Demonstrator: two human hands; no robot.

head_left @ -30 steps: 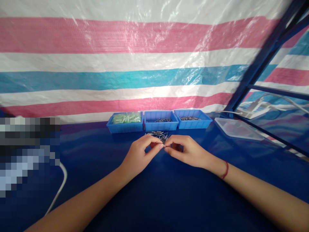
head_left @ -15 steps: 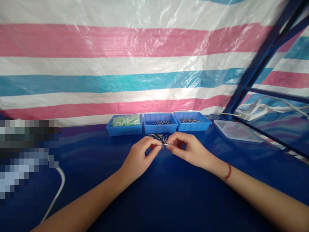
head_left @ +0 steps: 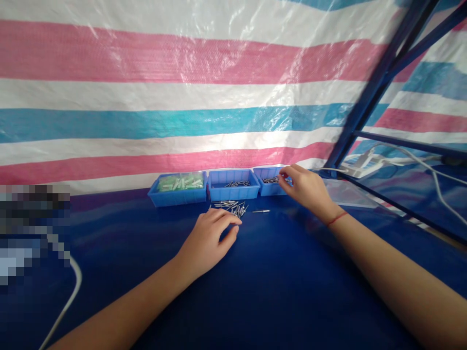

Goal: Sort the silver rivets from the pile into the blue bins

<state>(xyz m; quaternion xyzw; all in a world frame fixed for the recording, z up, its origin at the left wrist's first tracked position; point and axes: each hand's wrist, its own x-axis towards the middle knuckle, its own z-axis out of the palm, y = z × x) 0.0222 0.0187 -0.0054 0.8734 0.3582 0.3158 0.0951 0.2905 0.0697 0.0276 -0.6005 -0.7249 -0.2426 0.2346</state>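
Note:
My left hand [head_left: 215, 238] rests on the blue table with thumb and index finger apart, nothing between them. Its fingertips lie at the near edge of a loose pile of thin metal pins [head_left: 239, 210], partly covering it. To the right of the pile lies a single metal pin [head_left: 260, 211], thicker toward one end. My right hand [head_left: 304, 187] is at the right-hand blue bin [head_left: 272, 189], thumb and fingers curled together over its contents. Whatever is between those fingertips is too small to make out. More metal pins [head_left: 269, 180] lie in that bin.
Left of it stand a middle blue bin [head_left: 233, 192] with metal pins and another blue bin [head_left: 178, 195] holding green-and-white packets. A clear plastic lid [head_left: 350, 194] lies right, near a power strip [head_left: 365, 165]. A blue frame [head_left: 365, 104] rises there; a white cable [head_left: 75, 287] runs left.
My hands have parted. My right hand has moved up and right to the right bin; my left has let go and lowered. A single pin now lies beside the pile.

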